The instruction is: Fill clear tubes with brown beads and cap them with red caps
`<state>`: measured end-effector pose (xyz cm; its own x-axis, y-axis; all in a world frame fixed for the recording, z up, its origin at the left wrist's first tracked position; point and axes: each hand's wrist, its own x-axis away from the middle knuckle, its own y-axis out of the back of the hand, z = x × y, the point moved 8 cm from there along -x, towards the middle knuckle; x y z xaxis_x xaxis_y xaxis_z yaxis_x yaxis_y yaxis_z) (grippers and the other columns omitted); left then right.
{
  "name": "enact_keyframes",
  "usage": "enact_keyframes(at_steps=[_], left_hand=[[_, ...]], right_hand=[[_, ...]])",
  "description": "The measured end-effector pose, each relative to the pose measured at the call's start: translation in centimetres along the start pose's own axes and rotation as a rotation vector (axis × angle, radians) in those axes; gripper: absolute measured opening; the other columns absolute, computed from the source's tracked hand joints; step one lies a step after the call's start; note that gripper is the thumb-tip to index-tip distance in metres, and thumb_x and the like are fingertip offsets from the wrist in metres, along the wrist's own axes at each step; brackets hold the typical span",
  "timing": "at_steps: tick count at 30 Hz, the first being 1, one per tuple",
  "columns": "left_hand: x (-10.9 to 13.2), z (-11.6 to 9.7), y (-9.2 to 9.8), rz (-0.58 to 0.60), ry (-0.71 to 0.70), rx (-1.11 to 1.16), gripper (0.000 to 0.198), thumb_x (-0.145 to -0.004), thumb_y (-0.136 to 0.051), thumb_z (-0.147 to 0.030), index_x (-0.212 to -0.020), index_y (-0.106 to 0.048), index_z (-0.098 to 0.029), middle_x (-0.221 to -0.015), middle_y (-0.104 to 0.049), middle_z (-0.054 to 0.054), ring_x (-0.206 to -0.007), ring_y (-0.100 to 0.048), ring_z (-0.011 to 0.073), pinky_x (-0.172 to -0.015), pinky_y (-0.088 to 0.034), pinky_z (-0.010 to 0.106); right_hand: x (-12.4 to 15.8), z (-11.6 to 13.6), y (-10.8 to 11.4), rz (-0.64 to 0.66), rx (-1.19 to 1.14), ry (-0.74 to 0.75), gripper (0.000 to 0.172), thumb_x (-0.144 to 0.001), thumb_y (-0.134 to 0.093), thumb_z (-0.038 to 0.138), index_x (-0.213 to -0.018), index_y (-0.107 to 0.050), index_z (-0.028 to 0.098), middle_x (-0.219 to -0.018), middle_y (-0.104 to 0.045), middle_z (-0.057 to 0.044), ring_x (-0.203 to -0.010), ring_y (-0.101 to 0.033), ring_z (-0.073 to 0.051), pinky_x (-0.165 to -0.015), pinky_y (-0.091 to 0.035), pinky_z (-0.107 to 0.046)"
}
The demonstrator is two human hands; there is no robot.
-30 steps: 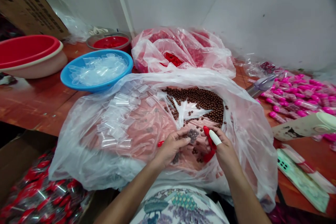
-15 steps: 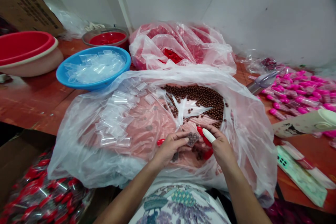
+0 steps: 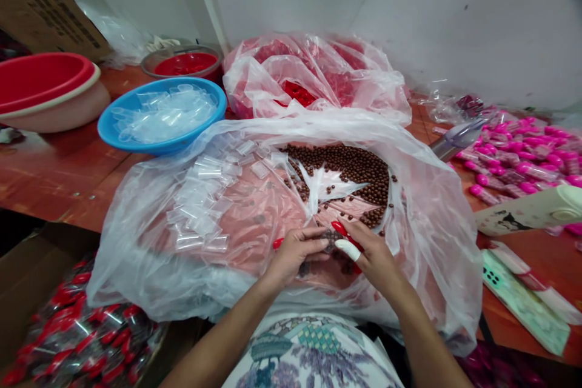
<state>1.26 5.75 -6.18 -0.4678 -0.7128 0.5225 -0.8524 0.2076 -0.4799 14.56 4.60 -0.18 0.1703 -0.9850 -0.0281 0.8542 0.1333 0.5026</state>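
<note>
My left hand (image 3: 291, 254) is closed around a small clear plastic tube (image 3: 330, 239) filled with brown balls. My right hand (image 3: 377, 251), with a white cover (image 3: 348, 249) on one digit, grips a red cap (image 3: 339, 228) right up against the tube; whether the cap is on the tube is hidden by my fingers. Another red piece (image 3: 278, 244) shows beside my left hand. Just beyond both hands, loose brown balls (image 3: 359, 163) lie heaped on a translucent plastic sheet (image 3: 431, 218). Clear empty tubes (image 3: 195, 206) are scattered on its left side.
A blue basin (image 3: 159, 145) of clear tubes stands back left, near red and white basins (image 3: 45, 118). Behind is a plastic bag (image 3: 313, 82) with red pieces. Pink-capped tubes (image 3: 527, 151) and a phone (image 3: 522, 309) lie right. Red-capped containers (image 3: 86, 339) fill a box lower left.
My right hand has moved left with the red cap, closing the gap to the filled tube. My left hand has stayed nearly in place, holding the tube.
</note>
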Motion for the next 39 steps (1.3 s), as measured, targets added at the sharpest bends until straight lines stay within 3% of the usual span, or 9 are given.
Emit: enact_keyframes(at_steps=[3,7,10,15,19,24,29,33,39], left_hand=[[0.1,0.0,-0.2,0.002,0.003,0.000,0.039,-0.066,-0.073,-0.021,-0.104,-0.068,-0.015,-0.099,-0.069,0.009,-0.079,-0.066,0.0165,-0.069,-0.054,0.025],[0.2,0.0,-0.1,-0.007,0.007,-0.019,0.041,-0.067,-0.072,-0.023,-0.107,-0.066,-0.016,-0.100,-0.069,0.009,-0.073,-0.066,0.0155,-0.068,-0.054,0.025],[0.4,0.2,-0.1,-0.002,0.023,-0.056,0.042,-0.067,-0.072,-0.023,-0.107,-0.066,-0.016,-0.100,-0.069,0.009,-0.065,-0.066,0.0132,-0.065,-0.053,0.025],[1.1,0.7,-0.6,0.023,0.073,-0.086,0.038,-0.068,-0.071,-0.024,-0.105,-0.066,-0.016,-0.093,-0.070,0.008,-0.065,-0.065,0.0129,-0.063,-0.051,0.023],[1.4,1.2,-0.9,0.022,0.111,-0.127,0.040,-0.068,-0.070,-0.026,-0.107,-0.065,-0.017,-0.088,-0.071,0.007,-0.061,-0.065,0.0129,-0.059,-0.049,0.022],[1.6,1.0,-1.1,0.055,0.080,-0.096,0.041,-0.067,-0.071,-0.025,-0.106,-0.066,-0.016,-0.083,-0.071,0.008,-0.062,-0.065,0.0136,-0.062,-0.050,0.024],[1.7,1.4,-0.8,0.041,0.090,-0.101,0.041,-0.067,-0.072,-0.026,-0.106,-0.066,-0.017,-0.089,-0.071,0.008,-0.062,-0.066,0.0137,-0.063,-0.050,0.024],[1.6,1.8,-0.6,0.029,0.103,-0.098,0.042,-0.066,-0.073,-0.027,-0.106,-0.066,-0.018,-0.085,-0.071,0.007,-0.061,-0.066,0.0141,-0.064,-0.050,0.026],[1.7,2.0,-0.4,0.029,0.105,-0.118,0.043,-0.065,-0.073,-0.030,-0.106,-0.065,-0.019,-0.093,-0.070,0.008,-0.063,-0.066,0.0149,-0.064,-0.050,0.026]], right_hand=[[0.1,-0.8,0.2,-0.081,-0.106,-0.054,0.038,-0.085,-0.054,0.029,-0.122,-0.056,0.032,-0.123,-0.058,-0.003,-0.115,-0.050,-0.022,-0.101,-0.034,-0.038],[0.6,-4.0,0.6,-0.302,-0.541,-0.333,0.038,-0.082,-0.058,0.040,-0.119,-0.059,0.030,-0.114,-0.065,-0.004,-0.103,-0.059,-0.022,-0.090,-0.044,-0.038],[0.8,-5.1,-0.2,-0.313,-0.846,-0.452,0.044,-0.073,-0.067,0.042,-0.114,-0.061,0.026,-0.098,-0.070,-0.006,-0.084,-0.064,-0.019,-0.074,-0.050,-0.032],[0.9,-5.1,-0.5,-0.302,-1.084,-0.495,0.034,-0.067,-0.074,0.034,-0.100,-0.068,0.025,-0.086,-0.073,-0.003,-0.066,-0.063,-0.013,-0.068,-0.051,-0.028],[1.2,-5.3,-0.7,-0.303,-1.056,-0.497,0.036,-0.065,-0.076,0.032,-0.100,-0.069,0.026,-0.097,-0.071,-0.004,-0.081,-0.065,-0.016,-0.076,-0.050,-0.030],[1.5,-5.5,-0.5,-0.300,-0.806,-0.452,0.045,-0.060,-0.079,0.027,-0.103,-0.068,0.026,-0.111,-0.067,-0.004,-0.102,-0.061,-0.022,-0.085,-0.048,-0.034],[1.5,-5.1,0.2,-0.312,-0.632,-0.371,0.039,-0.062,-0.078,0.028,-0.100,-0.070,0.026,-0.115,-0.064,-0.003,-0.111,-0.055,-0.024,-0.094,-0.043,-0.038],[1.7,-4.8,0.2,-0.325,-0.634,-0.355,0.040,-0.064,-0.076,0.031,-0.103,-0.068,0.028,-0.114,-0.064,-0.002,-0.107,-0.057,-0.022,-0.091,-0.045,-0.035],[2.6,-6.1,0.9,-0.472,-0.827,-0.468,0.031,-0.071,-0.070,0.039,-0.099,-0.067,0.026,-0.083,-0.068,0.000,-0.074,-0.062,-0.015,-0.069,-0.049,-0.026]])
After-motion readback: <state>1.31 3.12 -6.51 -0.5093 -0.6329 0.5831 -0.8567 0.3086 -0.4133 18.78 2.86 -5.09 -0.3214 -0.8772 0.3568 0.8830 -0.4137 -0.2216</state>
